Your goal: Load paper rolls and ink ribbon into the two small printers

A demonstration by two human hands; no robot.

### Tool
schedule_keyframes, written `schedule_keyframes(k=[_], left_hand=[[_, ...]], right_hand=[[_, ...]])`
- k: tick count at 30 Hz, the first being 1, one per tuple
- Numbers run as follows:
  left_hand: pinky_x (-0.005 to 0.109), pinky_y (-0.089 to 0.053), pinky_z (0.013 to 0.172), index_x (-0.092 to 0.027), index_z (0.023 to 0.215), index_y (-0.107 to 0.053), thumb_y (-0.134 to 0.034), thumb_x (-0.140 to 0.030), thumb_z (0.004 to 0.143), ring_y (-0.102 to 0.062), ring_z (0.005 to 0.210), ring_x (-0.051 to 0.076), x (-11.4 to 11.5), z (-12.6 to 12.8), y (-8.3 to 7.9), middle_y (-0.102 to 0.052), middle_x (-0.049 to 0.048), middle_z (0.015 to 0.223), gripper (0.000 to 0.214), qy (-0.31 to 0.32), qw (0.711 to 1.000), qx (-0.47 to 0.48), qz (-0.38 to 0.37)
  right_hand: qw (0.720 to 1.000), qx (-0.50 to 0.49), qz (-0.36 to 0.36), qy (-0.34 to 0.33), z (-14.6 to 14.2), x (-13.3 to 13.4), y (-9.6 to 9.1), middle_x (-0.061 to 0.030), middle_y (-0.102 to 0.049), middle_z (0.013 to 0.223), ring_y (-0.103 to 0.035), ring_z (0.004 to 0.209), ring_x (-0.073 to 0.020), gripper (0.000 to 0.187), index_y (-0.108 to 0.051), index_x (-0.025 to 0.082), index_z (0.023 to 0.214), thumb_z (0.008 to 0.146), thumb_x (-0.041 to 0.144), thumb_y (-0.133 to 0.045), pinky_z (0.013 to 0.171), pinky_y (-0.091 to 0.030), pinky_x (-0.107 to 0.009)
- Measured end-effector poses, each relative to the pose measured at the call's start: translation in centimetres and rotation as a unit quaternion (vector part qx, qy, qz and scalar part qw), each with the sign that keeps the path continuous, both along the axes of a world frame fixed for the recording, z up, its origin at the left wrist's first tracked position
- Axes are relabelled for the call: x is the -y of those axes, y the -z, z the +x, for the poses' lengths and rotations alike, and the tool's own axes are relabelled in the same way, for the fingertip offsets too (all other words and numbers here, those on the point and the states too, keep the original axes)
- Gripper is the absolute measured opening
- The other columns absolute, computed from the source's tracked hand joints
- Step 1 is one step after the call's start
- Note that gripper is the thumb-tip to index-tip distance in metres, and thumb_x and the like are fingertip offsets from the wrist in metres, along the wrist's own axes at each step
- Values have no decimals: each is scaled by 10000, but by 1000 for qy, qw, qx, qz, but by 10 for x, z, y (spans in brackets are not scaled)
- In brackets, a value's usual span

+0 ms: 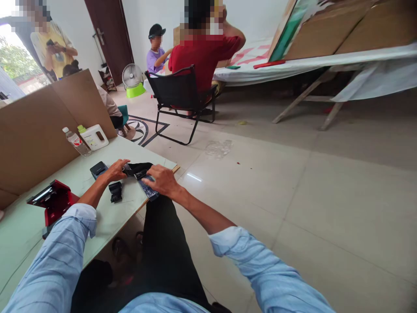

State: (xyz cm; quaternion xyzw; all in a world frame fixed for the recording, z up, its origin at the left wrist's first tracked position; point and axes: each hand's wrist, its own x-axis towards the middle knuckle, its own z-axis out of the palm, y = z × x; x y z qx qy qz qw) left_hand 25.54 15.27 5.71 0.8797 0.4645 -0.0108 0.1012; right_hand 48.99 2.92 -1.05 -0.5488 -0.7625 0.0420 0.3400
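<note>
My left hand (114, 170) and my right hand (162, 180) both rest on a dark cloth pouch (140, 169) at the far edge of the pale green table (97, 217). Left fingers pinch the pouch's near end. Right fingers press down on a dark blue flat piece (149, 191) that sticks out from under the pouch. A small black clip-like device (115, 191) lies just below my left wrist. A dark blue box (98, 169) sits left of my left hand.
An open red case (54, 201) lies on the table's left. A water bottle (76, 142) and white jug (94, 136) stand by a cardboard screen (42, 130). People sit beyond, one in a black chair (179, 95). A long trestle table (319, 65) stands on the right.
</note>
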Motion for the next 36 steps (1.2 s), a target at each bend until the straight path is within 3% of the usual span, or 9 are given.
schedule_keyframes(k=[4,12,18,21,25,28,31,33,36], left_hand=[[443,-499,1085,-198,1499,-532,-749,-186,704,-626,1201,313,5,-6,0,-615,113,1283,824,-17,1000,23,8],[419,-539,1016,-204,1523,-471,-736,-160,715,-647,1152,283,31,-16,-13,-565,133,1387,851,-67,997,42,28],[457,-517,975,-215,1242,-649,-605,-141,828,-651,1179,344,75,-21,-21,-661,141,1278,423,-194,975,-10,109],[448,-500,1015,-222,1168,-688,-642,-256,889,-640,1221,349,94,-17,-14,-714,125,1237,285,-162,983,-10,87],[423,-495,1028,-223,1233,-676,-724,-337,880,-640,1241,339,104,1,3,-721,125,1259,374,-100,994,-20,38],[419,-502,1006,-215,1185,-690,-714,-280,872,-644,1232,336,103,15,13,-718,133,1254,320,-85,996,-24,23],[406,-507,995,-220,1161,-701,-707,-232,851,-654,1214,318,102,23,18,-726,118,1234,310,-84,996,-6,23],[412,-512,995,-217,1180,-701,-704,-227,847,-659,1206,317,102,24,18,-732,119,1226,333,-85,996,9,23],[409,-518,993,-213,1202,-695,-702,-239,849,-674,1169,300,105,21,17,-744,105,1211,354,-83,996,39,20]], right_hand=[[993,82,-81,32,-29,18,0,-151,-701,1144,-589,1122,-300,352,-769,156,1057,949,489,-732,893,-482,-373],[986,137,-92,-8,-50,40,2,-156,-700,1235,-559,1191,-327,273,-779,158,1087,1032,346,-590,1003,-428,-457],[990,105,-79,-41,-59,56,6,-150,-698,1248,-558,1169,-318,198,-783,195,1043,1007,309,-625,971,-436,-449],[992,85,-73,-50,-62,59,10,-153,-695,1233,-556,1154,-322,173,-782,200,1035,992,285,-638,954,-448,-451],[994,65,-68,-54,-64,63,14,-150,-691,1240,-567,1147,-315,172,-776,200,1056,994,271,-632,956,-468,-441],[998,21,-41,-44,-63,69,23,-151,-673,1298,-579,1162,-314,188,-756,199,1117,970,258,-656,992,-489,-448],[997,-79,-3,10,-59,79,40,-164,-644,1334,-581,1204,-323,299,-698,188,1233,945,263,-665,1028,-503,-466],[984,-167,3,54,-58,86,54,-167,-633,1327,-601,1184,-317,419,-631,181,1328,928,300,-671,1016,-521,-466],[949,-298,-34,96,-58,94,70,-148,-647,1268,-652,980,-267,538,-579,171,1363,873,365,-689,914,-561,-439]])
